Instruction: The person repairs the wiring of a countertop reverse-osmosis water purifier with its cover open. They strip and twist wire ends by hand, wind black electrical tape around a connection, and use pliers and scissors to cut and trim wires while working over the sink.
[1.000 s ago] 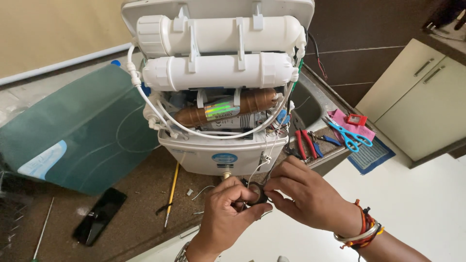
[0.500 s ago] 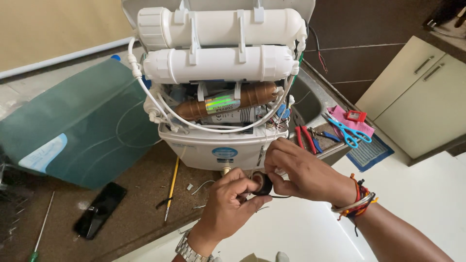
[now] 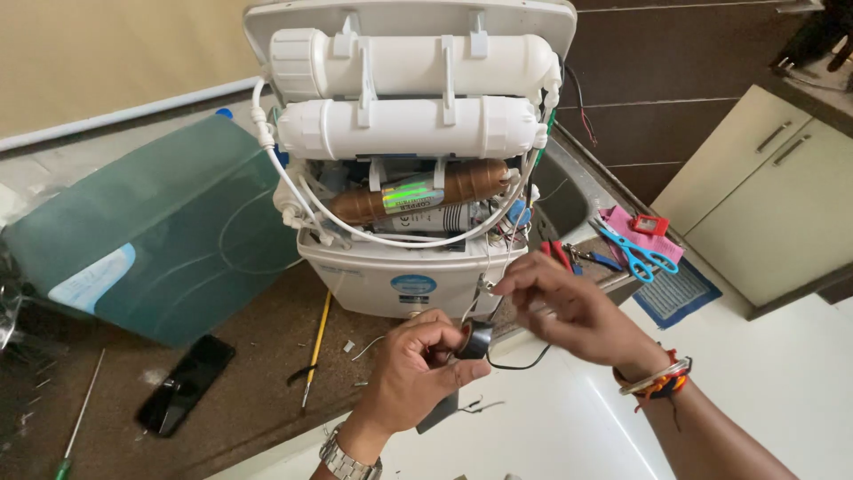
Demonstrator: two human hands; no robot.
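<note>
Brown stone surface (image 3: 258, 356) in a kitchen, with pale cabinets (image 3: 764, 204) at the far right and a white floor below. An opened water purifier (image 3: 400, 178) stands on it, its cover off.

Near the front edge, the left hand (image 3: 413, 373) is closed around a small roll of black insulating tape (image 3: 475, 340), thumb and fingers pinching it. The right hand (image 3: 569, 298) is narrowed to a pinch on a thin wire (image 3: 487, 286) that hangs from the purifier's lower front, just above the roll. A loose black strand (image 3: 520, 363) loops under both hands.

Judging from this, the wrap goes best with the roll kept close to the wire, the tape pulled taut, and each turn overlapping the last, while the right hand steadies the wire so it does not twist.

Counted:
- two white filter housings (image 3: 409, 67) lie crosswise across the top
- one brown cartridge (image 3: 418, 191) sits beneath them
- one green tinted cover panel (image 3: 160, 231) lies at the left
- one black phone (image 3: 185, 385) rests near the front left
- one yellow-handled tool (image 3: 315, 347) lies beside the purifier
- one green-handled screwdriver (image 3: 75, 427) lies at the near left
- one pair of blue scissors (image 3: 635, 253) sits at the right on a pink cloth (image 3: 622, 227)
- one pair of red-handled pliers (image 3: 555, 253) lies by the sink (image 3: 560, 200)
</note>
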